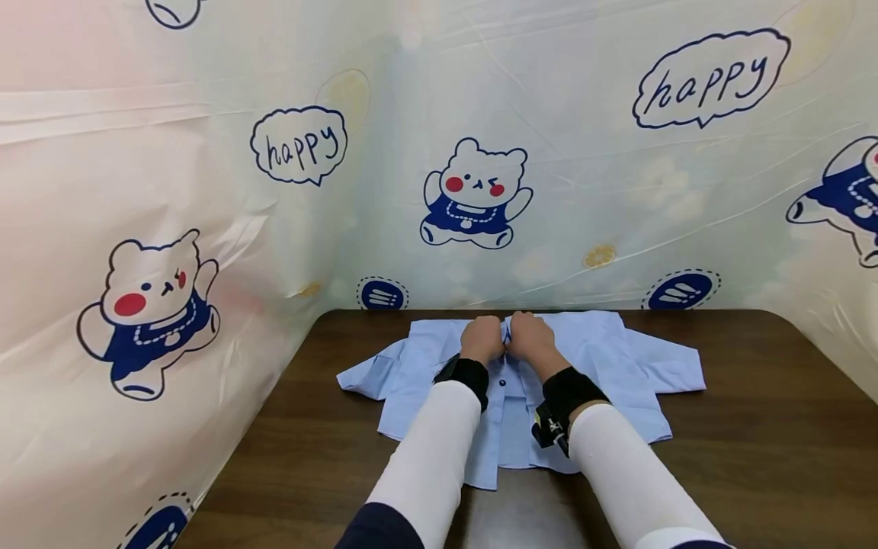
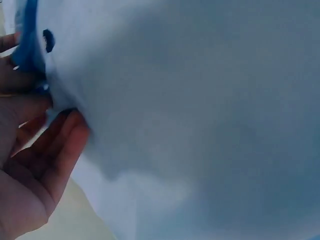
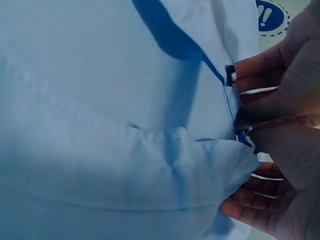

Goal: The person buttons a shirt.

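Note:
A light blue button-up shirt (image 1: 607,366) lies spread on the table, its short sleeves out to both sides. My left hand (image 1: 482,339) and right hand (image 1: 531,334) meet at the upper middle of its front. Both pinch the edges of the front opening, close to a dark button (image 3: 230,76). Below the hands, another dark button (image 1: 502,383) shows on the front strip. Farther down, the front edges lie apart. In the left wrist view the cloth (image 2: 165,110) fills most of the frame. Fingertips hide whether the pinched button is through its hole.
The brown wooden table (image 1: 775,457) extends left, right and in front of the shirt. A patterned curtain (image 1: 576,191) with bear drawings hangs behind the table and along its sides. Black bands (image 1: 572,390) with small devices sit on both wrists.

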`<state>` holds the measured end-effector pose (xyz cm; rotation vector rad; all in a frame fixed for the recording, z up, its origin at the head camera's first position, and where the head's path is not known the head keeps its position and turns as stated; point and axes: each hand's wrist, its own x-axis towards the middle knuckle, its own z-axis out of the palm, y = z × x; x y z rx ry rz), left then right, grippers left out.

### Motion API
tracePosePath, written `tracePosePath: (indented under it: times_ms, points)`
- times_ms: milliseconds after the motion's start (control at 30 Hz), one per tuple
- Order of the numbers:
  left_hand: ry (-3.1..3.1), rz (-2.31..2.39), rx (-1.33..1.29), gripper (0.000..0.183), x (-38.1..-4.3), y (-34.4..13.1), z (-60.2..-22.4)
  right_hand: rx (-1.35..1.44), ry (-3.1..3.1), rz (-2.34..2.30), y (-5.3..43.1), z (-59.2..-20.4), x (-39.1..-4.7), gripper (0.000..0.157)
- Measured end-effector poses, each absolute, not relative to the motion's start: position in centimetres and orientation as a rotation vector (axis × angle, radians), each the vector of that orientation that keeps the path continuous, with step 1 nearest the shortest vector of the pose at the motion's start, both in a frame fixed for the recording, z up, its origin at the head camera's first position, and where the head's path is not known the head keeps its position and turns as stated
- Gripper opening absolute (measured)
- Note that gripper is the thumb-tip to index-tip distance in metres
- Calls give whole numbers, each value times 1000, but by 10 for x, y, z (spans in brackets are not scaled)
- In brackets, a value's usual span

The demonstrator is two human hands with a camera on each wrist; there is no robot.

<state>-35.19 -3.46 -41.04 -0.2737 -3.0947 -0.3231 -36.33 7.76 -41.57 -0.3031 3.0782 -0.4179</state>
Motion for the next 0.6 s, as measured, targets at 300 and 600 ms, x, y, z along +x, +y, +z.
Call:
tracePosePath:
  times_ms: [300, 600]
  points:
    - [-3020, -264, -361, 26, -346, -33, -410, -323, 3134, -680, 94, -405, -358, 36]
    - [-2972, -306, -379, 37, -352, -34, -412, -433, 3098, -992, 110, -405, -352, 16]
